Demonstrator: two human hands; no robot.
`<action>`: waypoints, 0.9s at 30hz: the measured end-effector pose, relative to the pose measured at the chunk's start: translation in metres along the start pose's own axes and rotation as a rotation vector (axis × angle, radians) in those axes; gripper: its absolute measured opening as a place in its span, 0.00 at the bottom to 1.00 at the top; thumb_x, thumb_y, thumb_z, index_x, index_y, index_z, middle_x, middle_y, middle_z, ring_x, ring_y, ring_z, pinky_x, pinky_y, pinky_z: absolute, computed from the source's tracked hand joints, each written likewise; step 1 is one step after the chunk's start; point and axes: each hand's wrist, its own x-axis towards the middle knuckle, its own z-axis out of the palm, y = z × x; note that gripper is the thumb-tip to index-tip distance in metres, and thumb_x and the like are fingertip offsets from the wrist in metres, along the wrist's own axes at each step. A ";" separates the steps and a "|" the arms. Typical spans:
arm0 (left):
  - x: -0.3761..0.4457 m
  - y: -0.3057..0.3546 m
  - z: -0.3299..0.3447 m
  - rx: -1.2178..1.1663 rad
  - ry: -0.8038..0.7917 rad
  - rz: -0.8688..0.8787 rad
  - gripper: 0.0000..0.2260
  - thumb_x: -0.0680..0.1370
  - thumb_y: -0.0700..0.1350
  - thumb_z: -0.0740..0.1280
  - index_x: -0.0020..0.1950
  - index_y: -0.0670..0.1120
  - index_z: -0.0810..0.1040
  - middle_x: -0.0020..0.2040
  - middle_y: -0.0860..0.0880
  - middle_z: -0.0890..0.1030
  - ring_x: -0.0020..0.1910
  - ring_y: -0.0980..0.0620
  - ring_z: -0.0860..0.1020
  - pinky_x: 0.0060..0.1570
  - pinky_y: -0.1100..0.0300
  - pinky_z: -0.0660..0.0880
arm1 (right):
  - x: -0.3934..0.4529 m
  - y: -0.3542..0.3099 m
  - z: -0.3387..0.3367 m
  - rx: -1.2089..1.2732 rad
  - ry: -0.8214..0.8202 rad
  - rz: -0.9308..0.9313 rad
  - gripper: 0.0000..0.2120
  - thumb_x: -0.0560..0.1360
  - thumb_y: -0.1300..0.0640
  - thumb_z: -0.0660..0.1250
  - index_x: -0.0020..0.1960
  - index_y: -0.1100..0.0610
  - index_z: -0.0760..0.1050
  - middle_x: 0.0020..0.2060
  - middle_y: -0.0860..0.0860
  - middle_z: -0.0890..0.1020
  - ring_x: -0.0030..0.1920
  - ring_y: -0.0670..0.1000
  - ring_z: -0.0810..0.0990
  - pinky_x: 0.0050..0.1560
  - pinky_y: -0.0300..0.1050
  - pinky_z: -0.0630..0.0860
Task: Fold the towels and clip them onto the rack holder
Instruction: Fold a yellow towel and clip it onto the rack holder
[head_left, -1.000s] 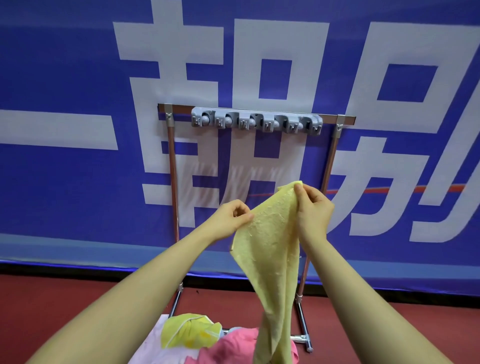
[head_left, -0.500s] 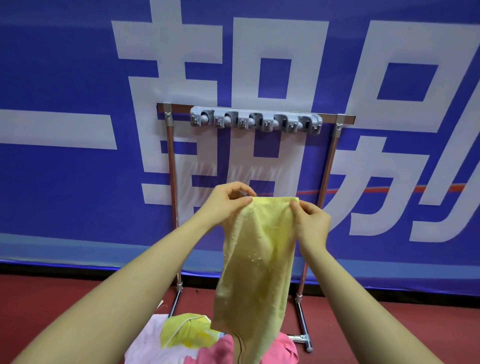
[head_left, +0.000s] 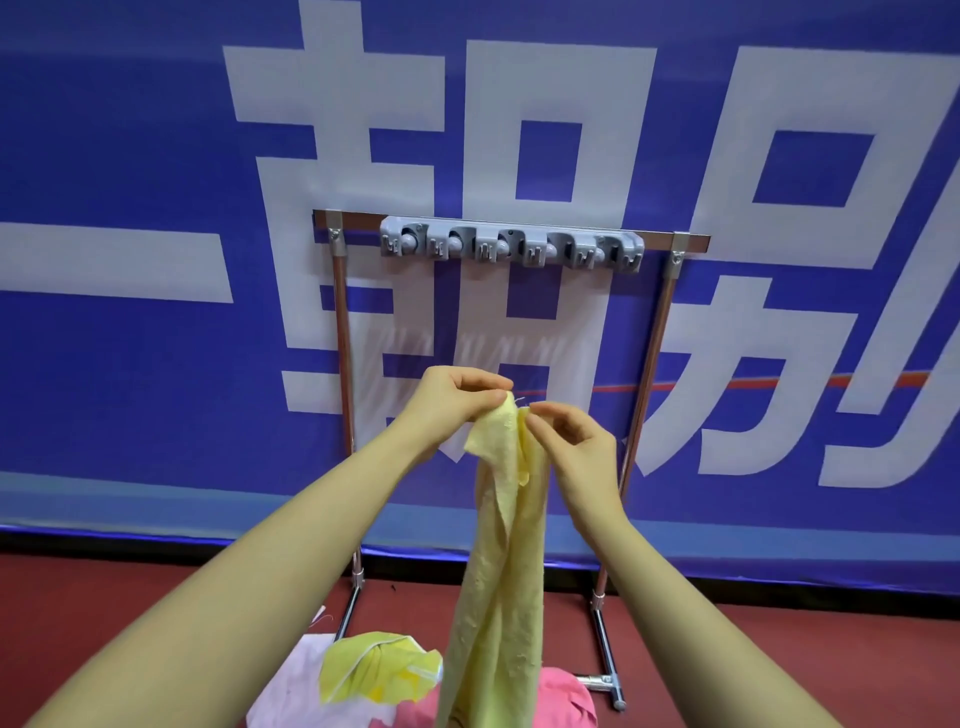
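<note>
A pale yellow towel (head_left: 501, 587) hangs long and narrow between my hands, its two top corners brought together. My left hand (head_left: 452, 402) pinches one corner at the top. My right hand (head_left: 574, 439) pinches the other corner right beside it. The grey clip holder (head_left: 511, 243), a strip with several clips, sits on the top bar of a metal rack (head_left: 340, 322), above and beyond my hands. All its clips hold nothing.
On the red floor below lie more towels: a bright yellow one (head_left: 376, 670), a pink one (head_left: 563, 701) and a pale pink one (head_left: 293, 686). A blue banner (head_left: 130, 389) with large white characters stands right behind the rack. The rack's foot (head_left: 605, 675) is at lower right.
My hands have come together, bringing the towel's top corners side by side. The towel, spread flat half a second ago, now hangs folded lengthwise and narrower.
</note>
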 end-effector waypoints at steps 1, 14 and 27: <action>0.000 0.003 0.001 -0.038 -0.012 -0.003 0.08 0.75 0.35 0.68 0.53 0.41 0.82 0.48 0.46 0.83 0.47 0.53 0.81 0.44 0.66 0.79 | 0.000 0.001 0.002 -0.006 -0.021 0.006 0.06 0.72 0.61 0.72 0.49 0.57 0.81 0.44 0.52 0.85 0.48 0.50 0.82 0.50 0.42 0.78; -0.003 0.013 0.001 0.030 -0.059 0.107 0.13 0.73 0.35 0.70 0.58 0.42 0.80 0.50 0.47 0.83 0.47 0.61 0.81 0.46 0.70 0.76 | 0.007 -0.015 -0.003 0.017 0.063 -0.012 0.02 0.74 0.59 0.70 0.46 0.55 0.82 0.39 0.48 0.85 0.43 0.45 0.82 0.43 0.36 0.77; 0.000 0.016 0.013 0.231 0.015 0.258 0.03 0.77 0.43 0.67 0.44 0.47 0.77 0.43 0.53 0.77 0.42 0.60 0.75 0.45 0.68 0.72 | 0.007 -0.023 -0.008 0.055 -0.001 -0.009 0.03 0.73 0.60 0.71 0.45 0.56 0.83 0.38 0.49 0.85 0.42 0.45 0.82 0.44 0.37 0.78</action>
